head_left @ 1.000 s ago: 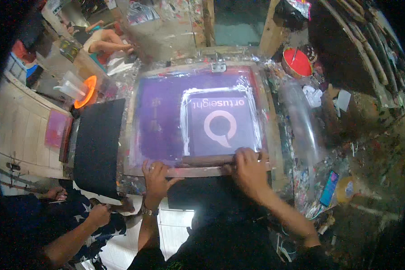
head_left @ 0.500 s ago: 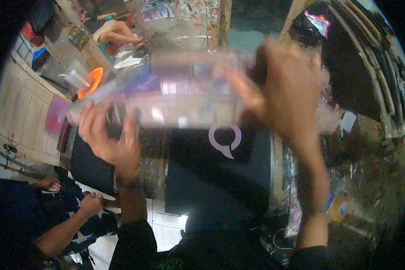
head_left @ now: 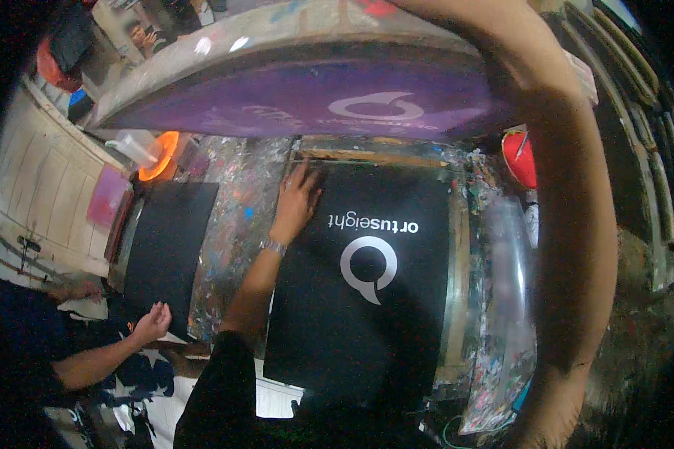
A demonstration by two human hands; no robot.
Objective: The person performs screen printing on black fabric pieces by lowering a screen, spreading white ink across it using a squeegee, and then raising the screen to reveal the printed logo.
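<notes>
My left hand [head_left: 298,200] lies with its fingers spread on the far left corner of a black fabric panel [head_left: 307,329]. White lettering and a ring-shaped white logo show on the panel, upside down to me. Beyond it a purple-meshed printing screen [head_left: 262,93] stands tilted up, and the same logo shows in its mesh. My right arm arches up the right side, and my right hand [head_left: 487,37] is at the screen's upper edge. Its fingers are cut off by the top of the picture, so its grip is hidden.
A second black panel [head_left: 168,251] lies left on the paint-spattered table [head_left: 236,217]. An orange lid [head_left: 171,153] and clear cup stand behind it. At right are a red container [head_left: 518,159] and clear plastic [head_left: 508,258]. Another person's hand [head_left: 154,323] is at lower left.
The screen has swung up and away from the panel, uncovering the lettering. My left hand has left the screen for the panel's corner; my right arm has risen.
</notes>
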